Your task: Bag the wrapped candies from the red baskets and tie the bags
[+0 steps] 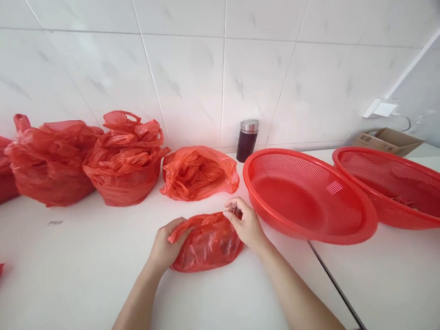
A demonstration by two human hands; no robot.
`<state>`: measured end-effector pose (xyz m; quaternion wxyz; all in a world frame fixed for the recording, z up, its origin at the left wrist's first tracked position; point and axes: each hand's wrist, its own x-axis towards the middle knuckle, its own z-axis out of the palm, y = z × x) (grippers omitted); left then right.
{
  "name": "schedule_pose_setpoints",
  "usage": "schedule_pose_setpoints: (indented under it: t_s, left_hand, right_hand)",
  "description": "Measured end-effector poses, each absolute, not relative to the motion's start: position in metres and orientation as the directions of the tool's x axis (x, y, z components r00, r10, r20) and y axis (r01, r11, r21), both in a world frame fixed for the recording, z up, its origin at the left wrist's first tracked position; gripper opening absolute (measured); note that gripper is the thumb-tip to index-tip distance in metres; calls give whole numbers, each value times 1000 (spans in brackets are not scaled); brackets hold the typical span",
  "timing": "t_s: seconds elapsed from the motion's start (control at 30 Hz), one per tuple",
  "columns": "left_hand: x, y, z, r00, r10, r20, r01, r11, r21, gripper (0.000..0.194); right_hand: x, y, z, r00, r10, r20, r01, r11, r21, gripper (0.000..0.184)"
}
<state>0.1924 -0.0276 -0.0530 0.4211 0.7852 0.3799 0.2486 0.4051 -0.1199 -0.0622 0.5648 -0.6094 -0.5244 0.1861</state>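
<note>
A red plastic bag (211, 245) lies on the white table in front of me, bulging with contents I cannot make out through the film. My left hand (169, 244) grips the bag's upper left edge, thumb inside the rim and fingers outside. At the upper right corner, my right hand (245, 222) pinches the edge between thumb and fingers. Just behind sits another red plastic bag (200, 174), its mouth facing me and crumpled red film inside. To the right of my right hand stands a red perforated basket (285, 200) with a bare bottom.
Several full red bags (125, 163) line the wall at left. A dark flask (247, 141) with a silver lid stands at the back. A second red basket (407, 189) holds some small items, with an open cardboard box (391, 141) behind it. A seam (336, 283) crosses the table.
</note>
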Motion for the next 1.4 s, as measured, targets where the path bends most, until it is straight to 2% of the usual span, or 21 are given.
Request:
schedule_pose_setpoints:
  t_s: [0.1, 0.2, 0.27, 0.37, 0.5, 0.6, 0.73, 0.83, 1.0, 1.13, 1.27, 1.4]
  left_hand:
    - [191, -27, -56, 595, 795, 121, 370, -404, 837, 26]
    - [194, -34, -55, 643, 728, 237, 351, -555, 754, 45]
    - [198, -41, -53, 673, 687, 275, 370, -634, 679, 47]
    - [204, -47, -52, 700, 663, 266, 403, -674, 619, 48]
    - [215, -45, -61, 674, 695, 251, 470, -665, 580, 29]
    - [223, -41, -71, 649, 727, 224, 548, -652, 524, 22]
    - [230, -39, -79, 620, 754, 218, 625, -642, 444, 13]
    - [231, -40, -79, 606, 764, 219, 642, -633, 433, 8]
    - [230, -44, -75, 583, 782, 220, 607, -599, 522, 13]
    - [228, -43, -74, 551, 798, 245, 490, -547, 679, 33]
    - [218, -36, -71, 521, 823, 228, 326, -438, 838, 48]
    - [205, -30, -64, 485, 862, 150, 237, -294, 926, 53]
  right_hand:
    - [406, -124, -57, 358, 866, 351, 445, 172, -879, 15]
    - [402, -128, -55, 278, 903, 328, 536, 138, -833, 34]
    - [398, -130, -56, 206, 935, 289, 616, 106, -781, 46]
    - [392, -129, -59, 140, 958, 252, 725, 74, -685, 41]
    - [388, -126, -62, 138, 960, 244, 784, 44, -619, 29]
    - [387, -123, -63, 167, 961, 221, 799, 0, -602, 23]
    - [385, -120, -64, 194, 964, 184, 818, -55, -573, 33]
    - [383, -119, -65, 212, 963, 168, 840, -92, -534, 38]
    - [381, -120, -66, 240, 957, 165, 839, -119, -531, 41]
    - [390, -125, -58, 187, 969, 164, 792, -50, -608, 45]
    - [403, -133, -44, 150, 978, 144, 744, -16, -668, 52]
    - [406, -137, -42, 97, 993, 65, 756, -31, -654, 57]
